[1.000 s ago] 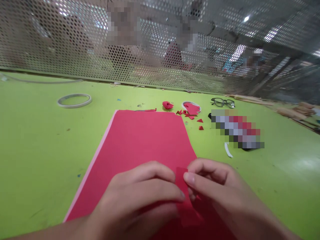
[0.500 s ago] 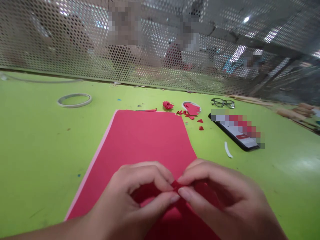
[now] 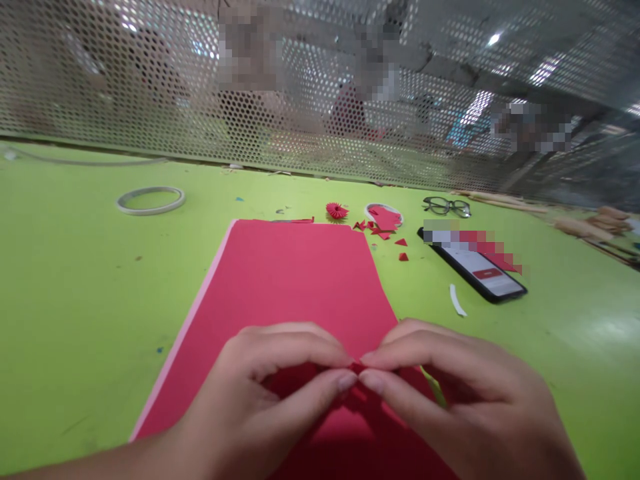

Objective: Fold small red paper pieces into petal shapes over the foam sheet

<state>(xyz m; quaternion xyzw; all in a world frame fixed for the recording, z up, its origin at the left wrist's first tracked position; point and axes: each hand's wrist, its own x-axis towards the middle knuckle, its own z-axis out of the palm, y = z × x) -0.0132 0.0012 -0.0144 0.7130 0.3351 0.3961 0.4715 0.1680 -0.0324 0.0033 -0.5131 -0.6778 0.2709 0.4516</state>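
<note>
Between my two hands is a small red paper piece (image 3: 357, 367), mostly covered by the fingertips. My left hand (image 3: 280, 387) pinches it from one side with thumb and forefinger. On the other side, the thumb and forefinger of my right hand (image 3: 450, 380) close on it too. Both hands hover over a stack of red paper sheets (image 3: 295, 280), with a paler sheet edge along its left. Beyond the stack lie a pleated red paper rosette (image 3: 337, 211) and several small folded red triangles (image 3: 403, 257).
On the green table (image 3: 75, 300) lie a white tape roll (image 3: 150, 208), a round holder with red paper scraps (image 3: 385, 216), eyeglasses (image 3: 447, 207), a phone (image 3: 500, 287) and a white strip (image 3: 457, 300). A perforated metal screen (image 3: 175, 100) rises behind, with people beyond it.
The thumbs and forefingers have straightened and the fingertips now line up across the red paper piece, hiding more of it. My right hand has shifted slightly right.
</note>
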